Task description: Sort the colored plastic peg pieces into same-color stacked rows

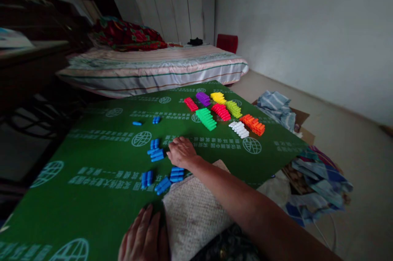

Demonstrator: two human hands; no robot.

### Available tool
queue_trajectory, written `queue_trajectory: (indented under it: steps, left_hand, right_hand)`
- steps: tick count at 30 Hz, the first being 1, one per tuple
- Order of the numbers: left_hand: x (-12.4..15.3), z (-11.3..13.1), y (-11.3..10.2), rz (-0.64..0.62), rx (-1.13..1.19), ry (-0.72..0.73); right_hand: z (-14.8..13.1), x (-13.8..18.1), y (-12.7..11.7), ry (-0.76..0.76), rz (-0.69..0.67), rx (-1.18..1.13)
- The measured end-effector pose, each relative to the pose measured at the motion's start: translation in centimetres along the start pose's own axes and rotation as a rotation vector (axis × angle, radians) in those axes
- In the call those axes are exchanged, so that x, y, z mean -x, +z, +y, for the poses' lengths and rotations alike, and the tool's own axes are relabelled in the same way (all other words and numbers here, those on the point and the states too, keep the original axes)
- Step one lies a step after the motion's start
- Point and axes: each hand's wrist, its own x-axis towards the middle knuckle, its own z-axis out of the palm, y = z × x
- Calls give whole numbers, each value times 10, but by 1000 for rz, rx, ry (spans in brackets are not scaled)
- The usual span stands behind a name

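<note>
My right hand (181,151) is low over the green board with its fingers curled together. Its fingertips are just right of a small cluster of blue plastic pieces (157,155), and whatever may be between them is hidden. Below that hand lies another blue bundle (177,174), with further blue pieces (162,186) and an upright-lying pair (147,179) to the left. Farther back are a small blue group (156,120) and a single blue piece (136,123). My left hand (144,236) rests flat at the near edge, fingers extended, holding nothing.
Sorted stacks stand at the board's far right, among them green (206,119), white (239,129), orange (252,125) and purple (203,98). A beige cloth (195,208) lies at the near edge. Beyond the board (101,146) is a bed (159,64); crumpled clothes (319,183) lie right.
</note>
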Motion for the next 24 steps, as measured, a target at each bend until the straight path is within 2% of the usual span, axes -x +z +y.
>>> queue_trajectory:
  steps: [7,15,20,24]
  left_hand:
    - [-8,5,-8,-24,-1,-43]
    - [-4,7,-6,-36,20,-57]
    - [5,7,-3,20,23,-109]
    - [10,4,-5,-82,-4,-61]
  right_hand:
    - [-1,2,-2,-7,-5,9]
    - [-1,5,0,-7,2,16]
    - [-2,7,0,-2,-12,-3]
    - [-3,9,0,17,-23,-49]
